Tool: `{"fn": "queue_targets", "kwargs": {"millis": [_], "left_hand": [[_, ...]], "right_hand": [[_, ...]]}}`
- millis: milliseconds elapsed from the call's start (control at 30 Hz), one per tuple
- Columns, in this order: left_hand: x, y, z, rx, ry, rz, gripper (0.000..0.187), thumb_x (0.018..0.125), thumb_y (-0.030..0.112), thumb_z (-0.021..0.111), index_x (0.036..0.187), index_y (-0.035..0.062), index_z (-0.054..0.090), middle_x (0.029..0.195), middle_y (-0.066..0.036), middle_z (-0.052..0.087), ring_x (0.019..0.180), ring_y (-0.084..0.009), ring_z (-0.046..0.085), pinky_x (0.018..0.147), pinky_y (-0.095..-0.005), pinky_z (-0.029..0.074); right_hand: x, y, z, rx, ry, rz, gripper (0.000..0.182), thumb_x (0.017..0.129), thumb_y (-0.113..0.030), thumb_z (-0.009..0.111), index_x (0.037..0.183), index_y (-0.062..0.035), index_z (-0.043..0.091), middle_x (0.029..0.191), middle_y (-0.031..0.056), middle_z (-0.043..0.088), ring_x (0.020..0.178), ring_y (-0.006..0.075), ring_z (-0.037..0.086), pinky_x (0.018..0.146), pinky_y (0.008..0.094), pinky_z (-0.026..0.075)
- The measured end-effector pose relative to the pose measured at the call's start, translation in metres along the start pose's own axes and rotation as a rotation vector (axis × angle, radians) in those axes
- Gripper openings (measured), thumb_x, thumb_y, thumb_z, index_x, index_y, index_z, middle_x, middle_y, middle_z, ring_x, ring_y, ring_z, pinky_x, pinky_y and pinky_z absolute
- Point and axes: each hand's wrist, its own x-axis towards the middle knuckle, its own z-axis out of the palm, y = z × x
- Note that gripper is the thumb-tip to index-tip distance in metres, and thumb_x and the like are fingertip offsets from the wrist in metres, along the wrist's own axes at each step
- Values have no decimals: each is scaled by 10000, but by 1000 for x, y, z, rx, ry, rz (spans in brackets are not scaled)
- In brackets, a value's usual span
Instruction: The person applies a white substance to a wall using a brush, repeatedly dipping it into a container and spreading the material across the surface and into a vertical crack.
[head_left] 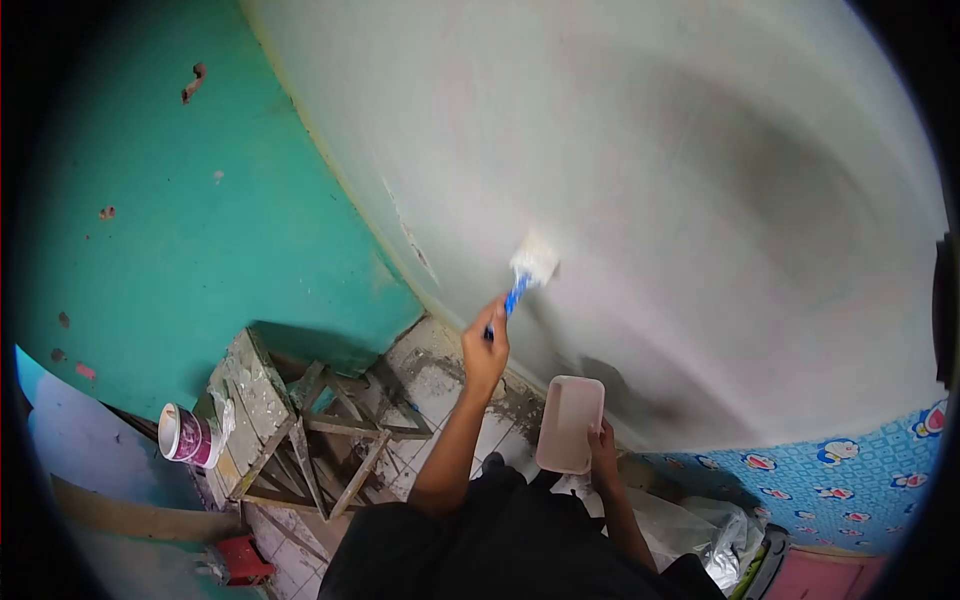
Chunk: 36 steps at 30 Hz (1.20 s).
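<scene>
My left hand (485, 345) is closed round the blue handle of a paintbrush (517, 292). The brush's white head is up against the whitish wall (640, 180), slightly blurred. Lower down, my right hand (603, 452) grips the side of a pale pink rectangular plastic container (571, 425), its open top facing me. What lies at the bottom of the container is hard to make out; it looks whitish.
On the left, a paint-spattered wooden stand (330, 430) holds a white and purple paint bucket (187, 436). A chipped green wall (230, 220) meets the whitish one. Cartoon-patterned blue covering (830, 485) and clear plastic sheeting (725, 535) are at lower right, above floor tiles (490, 435).
</scene>
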Motion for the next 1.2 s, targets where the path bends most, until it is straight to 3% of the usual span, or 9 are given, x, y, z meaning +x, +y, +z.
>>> {"fn": "queue_targets", "kwargs": {"millis": [100,267,400,567,700,833,967,1067,1200], "left_hand": [[-30,-65,-7,169,-25,-61,273,972,209,539,1075,0,681,927,-224,696,848,-331,695,749,-361,523],[-12,-75,-21,313,-65,-73,241,935,164,540,997,-18,685,783,-238,660,717,-370,667,638,-405,503],[54,39,-25,250,-64,11,230,915,141,543,982,-29,684,759,-250,638,670,-378,644,606,-408,485],[104,171,-54,-104,36,129,267,958,162,535,997,-63,673,642,-83,581,555,-127,498,522,-294,401],[126,204,-64,-398,38,187,287,988,217,535,1079,-15,676,655,32,498,586,-21,404,509,-194,293],[124,115,-46,-228,-24,235,254,995,189,527,1118,4,650,785,-40,627,629,-76,471,560,-235,387],[60,1,-36,-153,-61,160,256,1001,200,518,1103,9,654,912,-109,682,768,-136,563,684,-288,472],[12,-73,-47,-62,-107,36,257,989,201,533,1096,-1,651,871,-107,668,748,-147,576,673,-302,469],[-26,-105,-86,64,-236,-153,260,970,191,560,1091,-22,646,778,-97,649,697,-136,575,651,-281,460]], "right_hand": [[-3,-5,6,-17,53,-45,597,969,-370,554,1413,-39,333,1290,177,512,1175,239,507,1006,384,396],[-22,-5,13,-43,113,-76,580,990,-388,512,1398,-14,342,1269,168,515,1151,224,511,999,366,402],[-31,-5,24,-27,125,-83,582,991,-401,502,1388,-4,348,1266,155,510,1159,222,500,1002,365,398],[-40,-8,53,17,108,-77,585,987,-418,505,1364,6,366,1249,139,508,1164,220,489,1008,369,389],[-45,-6,76,57,119,-68,523,999,-353,511,1375,-21,364,1240,153,542,1134,212,524,982,354,406],[-49,-2,94,86,135,-119,546,992,-378,519,1364,-9,365,1241,158,541,1136,211,526,980,354,409],[-45,6,97,98,141,-99,569,986,-392,528,1367,-6,357,1242,160,541,1134,210,531,977,359,415],[-43,4,99,80,143,-83,575,984,-389,533,1371,-4,351,1241,154,543,1128,209,534,973,361,421],[-43,-9,109,79,157,-115,582,987,-396,521,1378,-3,345,1244,150,541,1124,206,538,972,359,427]]}}
